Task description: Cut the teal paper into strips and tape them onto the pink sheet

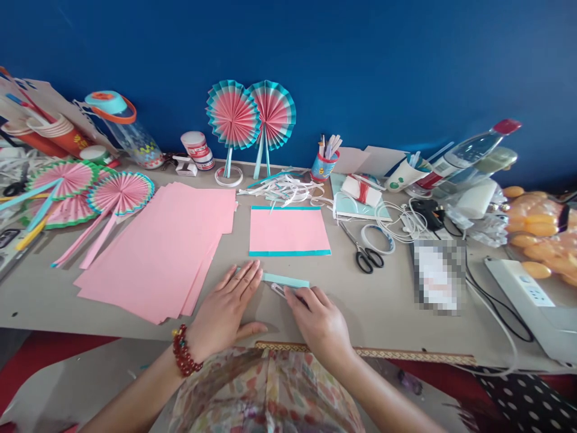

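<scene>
My left hand [234, 297] lies flat with its fingers stretched out, pressing on the left end of a light teal paper strip [288, 279]. In my right hand [320, 322], the fingers are curled round a slim pale pink tool [278, 290] with a rounded, slotted end. That end rests just below the strip; my fingers cover the rest, so its kind is unclear. Beyond both hands is a pink paper sheet [288, 231] with teal bands along its top and bottom edges. A stack of pink paper [153, 252] spreads out left of my left hand.
Black-handled scissors [368, 258] and a tape roll [377, 239] lie to the right. Pleated paper fans [234, 114] lean against the blue wall, and more fans [121, 193] lie at left. Paper scraps [288, 189], a pen cup [324, 165] and a power strip [536, 300] are around.
</scene>
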`<action>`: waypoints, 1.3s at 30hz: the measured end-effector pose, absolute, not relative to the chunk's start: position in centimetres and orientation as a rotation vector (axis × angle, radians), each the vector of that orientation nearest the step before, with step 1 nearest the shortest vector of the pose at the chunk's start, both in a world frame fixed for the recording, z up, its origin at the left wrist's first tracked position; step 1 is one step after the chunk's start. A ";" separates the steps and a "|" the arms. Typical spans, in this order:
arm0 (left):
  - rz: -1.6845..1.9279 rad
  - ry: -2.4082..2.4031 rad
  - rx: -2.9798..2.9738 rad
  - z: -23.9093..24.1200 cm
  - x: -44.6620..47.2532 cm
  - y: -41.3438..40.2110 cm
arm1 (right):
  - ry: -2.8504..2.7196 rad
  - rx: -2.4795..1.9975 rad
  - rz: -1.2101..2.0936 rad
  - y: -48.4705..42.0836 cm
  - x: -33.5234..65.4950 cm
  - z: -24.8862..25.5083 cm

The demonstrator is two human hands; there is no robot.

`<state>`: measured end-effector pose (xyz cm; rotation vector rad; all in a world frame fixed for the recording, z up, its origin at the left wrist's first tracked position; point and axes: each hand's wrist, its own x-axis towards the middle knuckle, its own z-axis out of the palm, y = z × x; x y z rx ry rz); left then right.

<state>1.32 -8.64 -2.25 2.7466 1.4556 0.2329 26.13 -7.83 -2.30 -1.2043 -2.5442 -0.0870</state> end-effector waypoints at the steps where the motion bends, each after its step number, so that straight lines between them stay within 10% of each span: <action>1: 0.230 1.454 2.748 -2.2 1.3 -8.6 | -2.542 -1.218 -0.091 -7.9 26.0 -2.3; 39: 0.194 1.525 2.682 -2.3 2.5 -9.5 | -2.523 -1.082 -0.052 -6.7 28.9 -2.9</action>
